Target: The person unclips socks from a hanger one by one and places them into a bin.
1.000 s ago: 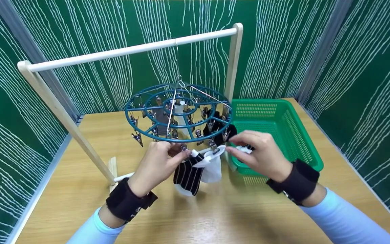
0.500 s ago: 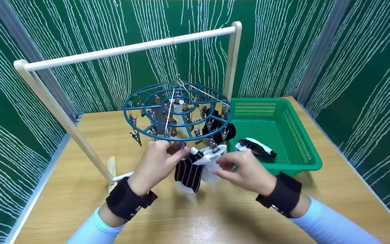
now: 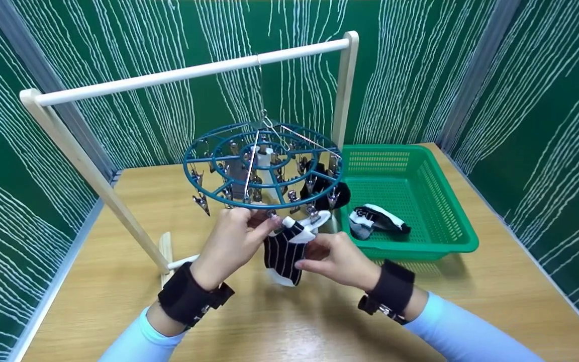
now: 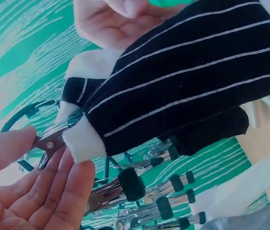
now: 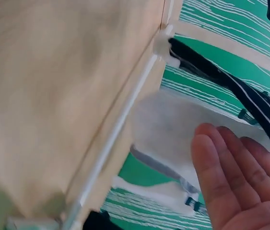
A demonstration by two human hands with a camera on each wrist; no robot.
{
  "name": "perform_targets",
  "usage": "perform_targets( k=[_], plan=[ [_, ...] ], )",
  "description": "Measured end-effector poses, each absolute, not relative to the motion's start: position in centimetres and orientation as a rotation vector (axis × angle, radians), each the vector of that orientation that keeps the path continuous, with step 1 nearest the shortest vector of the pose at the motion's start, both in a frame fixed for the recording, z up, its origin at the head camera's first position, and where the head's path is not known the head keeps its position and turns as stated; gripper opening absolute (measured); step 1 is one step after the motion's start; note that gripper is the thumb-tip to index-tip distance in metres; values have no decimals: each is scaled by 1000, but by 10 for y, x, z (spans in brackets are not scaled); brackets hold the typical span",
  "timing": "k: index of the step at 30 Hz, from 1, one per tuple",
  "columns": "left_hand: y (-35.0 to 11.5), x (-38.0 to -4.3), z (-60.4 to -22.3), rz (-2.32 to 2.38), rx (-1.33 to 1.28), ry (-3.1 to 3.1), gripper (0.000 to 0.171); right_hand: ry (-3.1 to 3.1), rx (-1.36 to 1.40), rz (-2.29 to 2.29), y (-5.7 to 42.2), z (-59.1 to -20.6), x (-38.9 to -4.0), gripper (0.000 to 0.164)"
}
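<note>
A black sock with thin white stripes (image 3: 282, 251) hangs by its white cuff from a metal clip (image 4: 53, 140) at the near edge of a round teal clip hanger (image 3: 209, 193). My left hand (image 3: 234, 241) pinches that clip between thumb and fingers (image 4: 58, 191). My right hand (image 3: 337, 259) holds the striped sock (image 4: 187, 91) from its right side, thumb above and fingers (image 5: 235, 177) below. A white sock (image 3: 320, 219) hangs on the neighbouring clip, just behind the striped one (image 5: 250, 98).
The hanger hangs from a white rail (image 3: 169, 78) on a wooden frame. Dark socks (image 3: 322, 188) and a white one stay clipped farther back. A green basket (image 3: 420, 249) at the right holds a black-and-white sock (image 3: 377, 218). Green walls close in the wooden table (image 3: 118, 281).
My right hand let a sock fall into the basket, then swung left past the white sock and took hold of the striped sock. The left hand stayed on the clip.
</note>
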State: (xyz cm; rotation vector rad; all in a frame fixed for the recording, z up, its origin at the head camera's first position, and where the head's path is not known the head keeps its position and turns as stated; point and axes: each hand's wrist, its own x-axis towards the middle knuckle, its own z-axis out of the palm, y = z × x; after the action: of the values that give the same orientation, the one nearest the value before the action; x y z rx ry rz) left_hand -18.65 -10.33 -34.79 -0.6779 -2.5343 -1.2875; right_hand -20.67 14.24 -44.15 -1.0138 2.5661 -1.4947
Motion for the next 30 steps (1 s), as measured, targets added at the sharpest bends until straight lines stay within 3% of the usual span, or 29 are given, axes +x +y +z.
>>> perform_targets(
  k=[4, 17, 30],
  plan=[
    [-103, -187, -349, -1304, -685, -2528, 18, 2462, -980, -1575, 137, -446, -209, 30],
    [-102, -186, -349, -1298, -705, -2548, 13, 2436, -979, -1804, 132, -455, -211, 14],
    [-106, -183, -350, -1293, -754, -2472, 11, 2465, -990, -1814, 135, -457, -211, 15]
  ],
)
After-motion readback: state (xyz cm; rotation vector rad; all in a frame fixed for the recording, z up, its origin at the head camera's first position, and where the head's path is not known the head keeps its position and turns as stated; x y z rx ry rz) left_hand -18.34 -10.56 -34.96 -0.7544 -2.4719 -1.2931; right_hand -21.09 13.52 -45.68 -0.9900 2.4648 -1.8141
